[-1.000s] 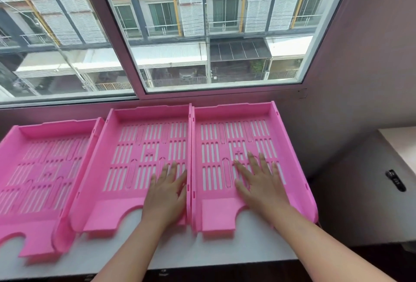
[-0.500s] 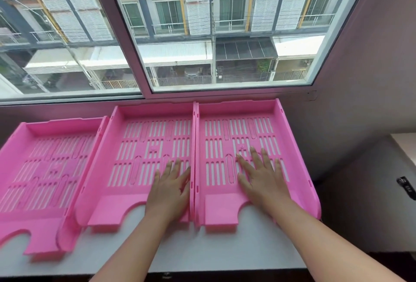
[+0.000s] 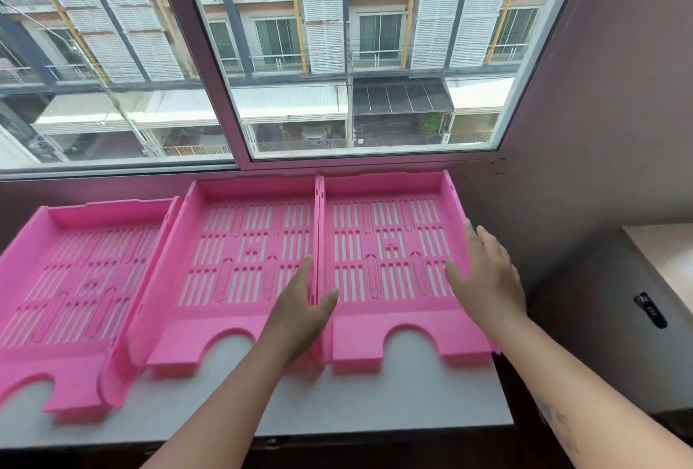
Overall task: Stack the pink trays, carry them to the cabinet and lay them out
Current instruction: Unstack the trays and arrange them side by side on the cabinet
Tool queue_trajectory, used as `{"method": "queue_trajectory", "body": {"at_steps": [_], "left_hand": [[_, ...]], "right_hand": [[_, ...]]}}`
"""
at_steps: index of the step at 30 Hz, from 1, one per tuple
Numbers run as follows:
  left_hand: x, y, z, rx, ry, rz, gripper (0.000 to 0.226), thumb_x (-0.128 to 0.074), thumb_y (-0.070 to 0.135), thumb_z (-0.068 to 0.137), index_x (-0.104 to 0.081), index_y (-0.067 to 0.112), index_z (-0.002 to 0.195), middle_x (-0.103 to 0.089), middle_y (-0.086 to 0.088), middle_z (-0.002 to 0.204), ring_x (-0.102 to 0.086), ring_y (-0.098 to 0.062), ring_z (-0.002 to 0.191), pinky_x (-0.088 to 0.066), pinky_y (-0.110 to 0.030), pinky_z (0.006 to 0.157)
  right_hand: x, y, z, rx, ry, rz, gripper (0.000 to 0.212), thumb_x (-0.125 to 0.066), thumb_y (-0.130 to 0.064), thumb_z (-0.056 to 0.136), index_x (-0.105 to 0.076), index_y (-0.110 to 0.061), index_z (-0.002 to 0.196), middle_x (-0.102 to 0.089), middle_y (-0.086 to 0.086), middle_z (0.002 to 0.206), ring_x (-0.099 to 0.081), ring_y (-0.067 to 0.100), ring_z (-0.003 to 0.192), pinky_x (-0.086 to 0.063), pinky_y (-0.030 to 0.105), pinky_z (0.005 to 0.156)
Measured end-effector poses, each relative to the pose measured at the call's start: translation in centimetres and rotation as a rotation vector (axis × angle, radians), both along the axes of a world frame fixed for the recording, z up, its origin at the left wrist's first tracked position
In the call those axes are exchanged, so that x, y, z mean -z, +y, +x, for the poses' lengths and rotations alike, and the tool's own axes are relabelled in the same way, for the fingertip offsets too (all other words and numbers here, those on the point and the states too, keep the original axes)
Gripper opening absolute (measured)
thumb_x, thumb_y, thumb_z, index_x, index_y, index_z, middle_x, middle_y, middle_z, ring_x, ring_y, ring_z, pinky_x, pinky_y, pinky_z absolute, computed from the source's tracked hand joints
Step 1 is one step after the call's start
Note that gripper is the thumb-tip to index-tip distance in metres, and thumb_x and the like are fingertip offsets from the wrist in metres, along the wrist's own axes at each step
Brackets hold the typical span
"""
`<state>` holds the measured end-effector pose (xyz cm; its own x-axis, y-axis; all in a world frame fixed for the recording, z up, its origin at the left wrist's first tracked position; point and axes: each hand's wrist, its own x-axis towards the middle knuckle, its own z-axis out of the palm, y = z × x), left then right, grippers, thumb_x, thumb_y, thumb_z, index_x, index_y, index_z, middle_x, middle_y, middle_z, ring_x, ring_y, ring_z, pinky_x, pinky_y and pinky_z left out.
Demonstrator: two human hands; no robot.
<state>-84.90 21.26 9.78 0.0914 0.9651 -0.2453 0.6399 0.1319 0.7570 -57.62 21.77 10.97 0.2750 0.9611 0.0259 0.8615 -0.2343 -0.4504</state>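
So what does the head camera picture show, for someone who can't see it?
Two bare hands reach for the right pink tray: left hand at its left wall, right hand at its right wall. Two more pink trays lie alongside on a window ledge.

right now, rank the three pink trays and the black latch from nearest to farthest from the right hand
1. Right tray: the right hand is at its right wall.
2. Black latch: off to the right, on the lower cabinet.
3. Middle tray: left of the right tray.
4. Left tray: far left.

both hands (image 3: 483, 277) flank the right pink tray (image 3: 386, 255).
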Motion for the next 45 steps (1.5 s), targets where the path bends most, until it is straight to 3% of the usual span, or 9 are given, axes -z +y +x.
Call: {"method": "queue_trajectory", "body": {"at_steps": [6,10,13,16,20,31,37,40,45], "left_hand": [[0.2,-0.1,1.1,-0.046,-0.005,-0.033,0.074,-0.043,0.016,0.099,0.003,0.025,0.156,-0.011,0.002,0.164,-0.034,-0.026,0.143,-0.034,-0.039,0.111],[0.1,0.0,1.0,-0.067,-0.022,-0.027,0.070,-0.040,0.016,0.101,0.003,0.022,0.156,-0.011,-0.001,0.164,-0.040,-0.022,0.139,-0.032,-0.026,0.106],[0.4,0.2,1.0,-0.086,-0.032,-0.049,0.068,-0.038,0.018,0.102,0.002,0.024,0.157,-0.021,-0.003,0.162,-0.038,0.009,0.069,-0.042,-0.002,0.057],[0.2,0.3,1.2,-0.089,-0.062,-0.041,0.068,-0.038,0.017,0.103,0.002,0.026,0.156,-0.012,0.000,0.164,-0.049,-0.001,0.111,-0.038,-0.013,0.092],[0.0,0.4,1.6,-0.137,-0.137,-0.057,0.068,-0.037,0.013,0.102,0.003,0.023,0.156,-0.004,0.004,0.165,-0.008,-0.018,0.150,-0.012,-0.037,0.117],[-0.5,0.7,1.7,-0.194,-0.101,-0.058,0.064,-0.037,0.018,0.103,-0.004,0.021,0.157,-0.013,-0.001,0.164,-0.016,-0.024,0.149,-0.020,-0.043,0.116],[-3.0,1.0,-1.7,-0.254,-0.020,0.061,0.059,-0.049,0.033,0.098,-0.032,0.014,0.151,-0.040,-0.008,0.154,-0.039,-0.025,0.140,-0.033,-0.048,0.114],[-4.1,1.3,-4.9,-0.282,0.040,0.113,0.054,-0.051,0.030,0.097,-0.039,0.013,0.147,-0.045,-0.009,0.151,-0.043,-0.027,0.137,-0.035,-0.046,0.111],[-4.9,1.0,-10.5,-0.328,0.136,0.150,0.052,-0.053,0.028,0.096,-0.042,0.015,0.145,-0.047,-0.010,0.149,-0.046,-0.030,0.134,-0.037,-0.045,0.107]], "right_hand": [[-0.5,-0.4,0.5,0.058,0.296,-0.234,0.072,-0.037,-0.008,0.098,-0.003,-0.026,0.159,-0.042,0.016,0.151,-0.062,0.037,0.108,-0.053,0.043,0.083],[-0.1,0.3,1.4,0.110,0.562,-0.242,0.069,-0.033,-0.003,0.095,-0.019,-0.030,0.157,-0.052,0.007,0.143,-0.059,0.029,0.112,-0.051,0.042,0.094],[0.4,0.1,1.9,0.176,0.723,-0.238,0.050,-0.036,-0.004,0.096,-0.050,-0.021,0.141,-0.066,-0.004,0.102,-0.064,0.015,0.090,-0.051,0.029,0.069],[0.7,0.1,2.0,0.217,0.801,-0.236,0.037,-0.039,-0.006,0.098,-0.062,-0.016,0.123,-0.069,0.000,0.091,-0.066,0.017,0.080,-0.050,0.029,0.064],[1.1,0.4,2.0,0.229,0.842,-0.257,0.035,-0.038,-0.006,0.097,-0.065,-0.017,0.117,-0.072,0.006,0.094,-0.069,0.027,0.086,-0.057,0.039,0.076],[1.3,0.6,1.7,0.179,0.747,-0.281,0.040,-0.036,-0.009,0.096,-0.058,-0.015,0.130,-0.069,0.004,0.101,-0.066,0.022,0.090,-0.053,0.033,0.069],[-0.8,1.1,-0.4,0.054,0.341,-0.179,0.069,-0.048,-0.028,0.094,-0.023,-0.011,0.156,-0.029,0.011,0.162,-0.028,0.030,0.148,-0.028,0.053,0.119],[-1.6,1.8,-4.0,-0.053,0.121,-0.052,0.064,-0.049,-0.028,0.094,-0.032,-0.007,0.152,-0.022,0.011,0.164,-0.011,0.026,0.153,-0.006,0.047,0.124],[-1.7,2.2,-10.7,-0.238,0.120,-0.053,0.062,-0.049,-0.030,0.096,-0.035,-0.006,0.151,-0.024,0.013,0.163,-0.015,0.026,0.152,-0.017,0.043,0.124]]}}
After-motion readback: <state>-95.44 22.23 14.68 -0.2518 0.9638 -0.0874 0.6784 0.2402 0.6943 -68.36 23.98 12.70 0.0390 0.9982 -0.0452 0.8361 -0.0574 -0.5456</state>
